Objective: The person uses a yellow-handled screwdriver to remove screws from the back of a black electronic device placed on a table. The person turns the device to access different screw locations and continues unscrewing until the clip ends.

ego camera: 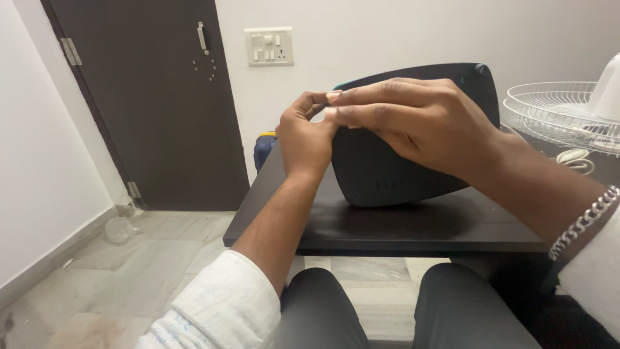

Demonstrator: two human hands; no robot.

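Head view. The left hand and the right hand are brought together above a dark table, in front of a dark, rounded, flat-sided case with a teal edge, which stands tilted on the table top. The left hand is curled, its thumb and forefinger pinched at the fingertips of the right hand; the right hand is held flat, fingers extended and pressed together. Whether anything small is gripped between the fingers cannot be told. Neither hand is seen to touch the case, which lies just behind them. A metal chain bracelet is worn on the right wrist, and white sleeves cover both forearms. A white wire fan guard rests at the table's right end. A dark door and a wall switch plate are seen behind.
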